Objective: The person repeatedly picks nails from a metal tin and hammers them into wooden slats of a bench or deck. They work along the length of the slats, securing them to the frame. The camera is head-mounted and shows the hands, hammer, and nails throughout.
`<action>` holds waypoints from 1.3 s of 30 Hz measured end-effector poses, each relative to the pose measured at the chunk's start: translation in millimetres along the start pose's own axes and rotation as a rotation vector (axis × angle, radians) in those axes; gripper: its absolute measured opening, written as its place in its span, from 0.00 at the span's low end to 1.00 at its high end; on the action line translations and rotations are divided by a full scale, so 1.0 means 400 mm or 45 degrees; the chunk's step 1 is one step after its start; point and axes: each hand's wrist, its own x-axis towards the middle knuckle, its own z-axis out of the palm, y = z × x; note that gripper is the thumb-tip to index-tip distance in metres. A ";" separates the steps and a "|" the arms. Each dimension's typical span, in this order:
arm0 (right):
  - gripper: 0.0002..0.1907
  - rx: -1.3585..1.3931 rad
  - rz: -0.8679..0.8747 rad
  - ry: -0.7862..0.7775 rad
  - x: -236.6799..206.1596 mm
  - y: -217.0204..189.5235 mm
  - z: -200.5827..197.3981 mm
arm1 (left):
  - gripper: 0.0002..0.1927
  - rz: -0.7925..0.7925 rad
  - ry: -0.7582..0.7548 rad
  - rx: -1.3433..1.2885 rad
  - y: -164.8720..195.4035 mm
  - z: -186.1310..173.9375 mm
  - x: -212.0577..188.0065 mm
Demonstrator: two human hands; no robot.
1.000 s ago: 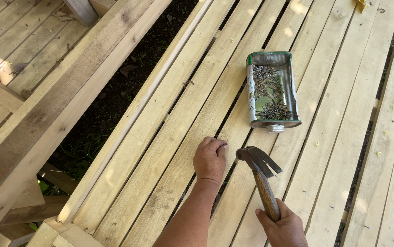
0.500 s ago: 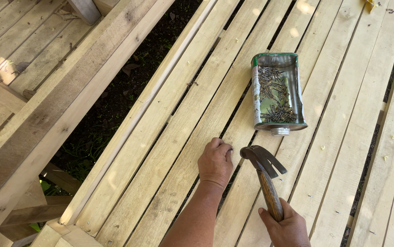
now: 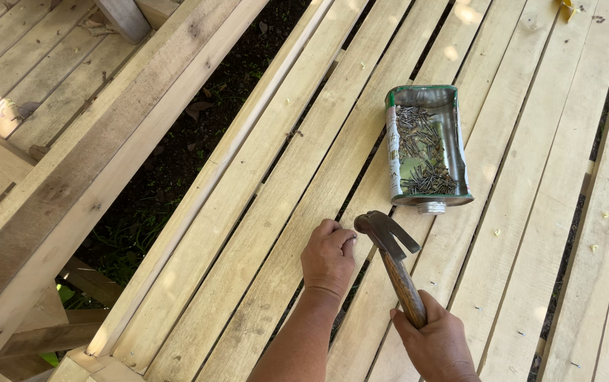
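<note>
While the left hand [image 3: 328, 257] rests curled knuckles-up on a plank [image 3: 276, 233], right hand [image 3: 437, 345] at five o'clock clenched round a hammer [image 3: 391, 260] handle, head beside left fingertips, nail tin [image 3: 426, 147] at one o'clock

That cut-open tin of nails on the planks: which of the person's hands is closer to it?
Left. The left hand rests on a plank just below-left of the tin of nails. The right hand sits lower, gripping the hammer handle's end.

Pale yellow-tan planks [image 3: 248, 233], green-rimmed silver tin [image 3: 426, 147] of dark grey nails [image 3: 421, 152]; below the tin, brown-handled dark-headed hammer [image 3: 391, 260].
</note>
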 end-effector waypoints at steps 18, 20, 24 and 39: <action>0.16 -0.075 -0.022 0.015 0.001 0.045 0.007 | 0.08 0.013 -0.049 0.024 0.006 0.000 -0.034; 0.16 -0.006 -0.012 0.044 0.005 0.048 0.005 | 0.14 0.017 -0.058 -0.017 0.007 -0.007 -0.062; 0.17 -0.013 -0.037 0.053 0.024 0.065 -0.001 | 0.29 -0.043 0.031 0.536 0.005 -0.008 -0.091; 0.21 0.356 -0.307 0.220 0.082 0.136 0.027 | 0.41 -0.472 -0.423 0.760 0.059 -0.036 -0.039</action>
